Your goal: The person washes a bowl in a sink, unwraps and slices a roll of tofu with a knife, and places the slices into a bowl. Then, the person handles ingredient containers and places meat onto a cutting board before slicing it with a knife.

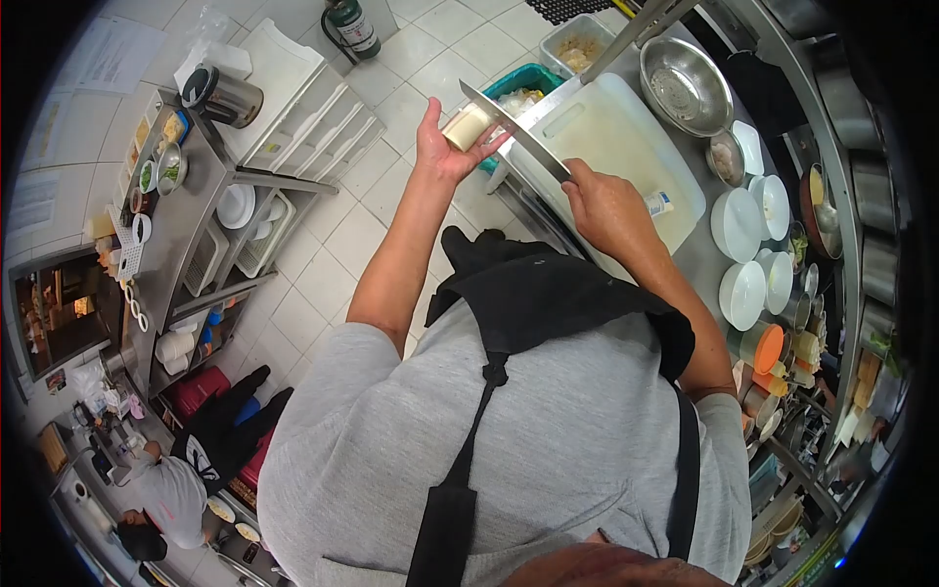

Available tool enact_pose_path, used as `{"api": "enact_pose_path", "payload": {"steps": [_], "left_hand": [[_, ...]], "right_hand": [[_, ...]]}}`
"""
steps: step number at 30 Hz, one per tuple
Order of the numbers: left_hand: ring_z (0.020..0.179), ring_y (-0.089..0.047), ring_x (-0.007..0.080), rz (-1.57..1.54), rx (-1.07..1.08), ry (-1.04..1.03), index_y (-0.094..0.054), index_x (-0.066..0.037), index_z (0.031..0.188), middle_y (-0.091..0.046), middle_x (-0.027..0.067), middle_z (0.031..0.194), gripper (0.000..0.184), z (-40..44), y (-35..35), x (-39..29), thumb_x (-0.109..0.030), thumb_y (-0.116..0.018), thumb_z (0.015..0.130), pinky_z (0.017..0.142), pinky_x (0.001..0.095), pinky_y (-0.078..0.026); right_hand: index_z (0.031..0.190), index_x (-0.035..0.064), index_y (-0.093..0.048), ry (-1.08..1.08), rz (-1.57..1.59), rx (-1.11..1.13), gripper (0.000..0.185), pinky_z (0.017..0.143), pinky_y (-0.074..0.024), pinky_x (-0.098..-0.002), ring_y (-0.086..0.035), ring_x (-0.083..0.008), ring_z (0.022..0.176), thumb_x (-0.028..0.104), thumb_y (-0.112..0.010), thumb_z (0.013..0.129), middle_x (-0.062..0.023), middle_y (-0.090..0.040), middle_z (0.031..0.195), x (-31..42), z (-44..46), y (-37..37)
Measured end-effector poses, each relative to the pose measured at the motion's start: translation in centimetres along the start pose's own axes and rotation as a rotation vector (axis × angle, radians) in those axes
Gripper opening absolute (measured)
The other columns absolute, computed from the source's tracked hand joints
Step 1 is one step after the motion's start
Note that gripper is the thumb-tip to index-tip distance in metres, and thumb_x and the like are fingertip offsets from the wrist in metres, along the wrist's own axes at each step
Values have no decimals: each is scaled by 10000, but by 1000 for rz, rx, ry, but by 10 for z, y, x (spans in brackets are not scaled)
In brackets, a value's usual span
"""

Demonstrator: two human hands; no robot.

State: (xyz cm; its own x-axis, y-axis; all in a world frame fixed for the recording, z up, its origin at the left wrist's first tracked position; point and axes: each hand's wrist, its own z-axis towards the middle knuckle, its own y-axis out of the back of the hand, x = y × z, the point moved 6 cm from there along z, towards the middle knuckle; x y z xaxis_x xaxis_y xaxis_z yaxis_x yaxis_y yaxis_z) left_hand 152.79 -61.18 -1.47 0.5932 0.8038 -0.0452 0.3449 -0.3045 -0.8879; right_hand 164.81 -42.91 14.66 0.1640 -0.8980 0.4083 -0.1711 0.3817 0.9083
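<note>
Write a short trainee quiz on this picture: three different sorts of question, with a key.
1. Which hand grips the knife?
2. True or false: the pale cylindrical piece lies on the cutting board.
3. The large round bowl beside the board is: a) wooden, b) metal, c) blue plastic.

Key:
1. The right hand.
2. False; it lies on the open palm of the left hand.
3. b

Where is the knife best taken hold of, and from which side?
The knife is probably best held by its handle, hidden inside the right hand, coming from the person's right: the long bare blade slants away toward the left hand and the pale block resting there.
</note>
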Motion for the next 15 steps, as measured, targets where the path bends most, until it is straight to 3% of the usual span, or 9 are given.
{"api": "enact_pose_path", "payload": {"steps": [15], "left_hand": [[1429,-467,452,108,42,-22,-443,42,1498,-517,276,1503,863,10,-19,5,-689,-323,1057,1208,606,-331]], "right_hand": [[1175,34,-602,-49,59,-44,220,761,-533,-558,-694,-462,829,170,-604,1002,-258,-715,866,2,-2,17]]}}
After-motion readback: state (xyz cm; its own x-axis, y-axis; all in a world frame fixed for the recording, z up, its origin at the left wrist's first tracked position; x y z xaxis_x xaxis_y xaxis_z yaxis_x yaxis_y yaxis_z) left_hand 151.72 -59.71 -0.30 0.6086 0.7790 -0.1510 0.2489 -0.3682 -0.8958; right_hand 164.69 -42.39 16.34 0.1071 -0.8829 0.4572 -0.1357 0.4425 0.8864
